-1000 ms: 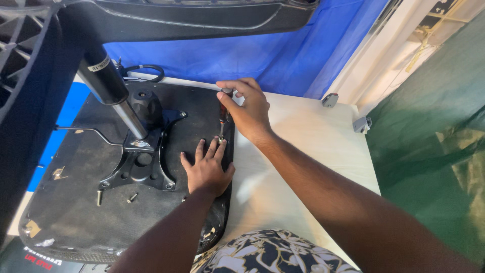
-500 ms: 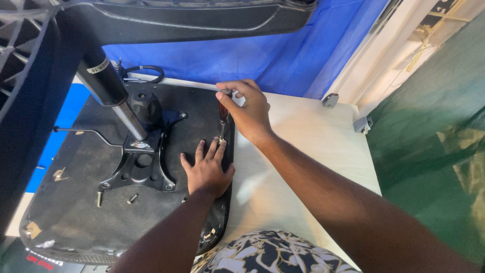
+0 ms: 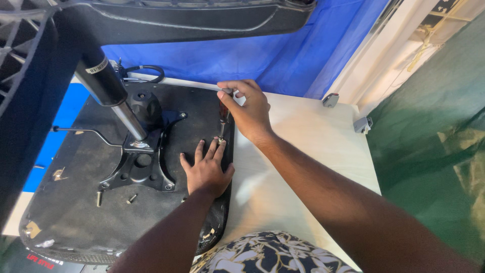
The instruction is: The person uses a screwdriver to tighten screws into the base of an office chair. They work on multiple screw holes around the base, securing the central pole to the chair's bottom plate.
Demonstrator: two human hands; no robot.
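An upturned black chair seat (image 3: 76, 202) lies on a white table (image 3: 303, 151). Bolted to its underside is a black metal mechanism plate (image 3: 144, 167) with a gas cylinder (image 3: 108, 86) rising from it. My left hand (image 3: 207, 169) rests flat, fingers spread, on the seat's right side. My right hand (image 3: 247, 108) grips the handle of a screwdriver (image 3: 222, 119) that stands upright, its tip at the seat edge just beyond my left fingertips.
Two loose bolts (image 3: 131, 198) lie on the seat below the plate. A thin lever (image 3: 83, 132) sticks out to the left. Blue sheeting (image 3: 242, 55) hangs behind the table. A black chair part (image 3: 202, 15) overhangs the top. Green tarpaulin (image 3: 434, 141) lies at the right.
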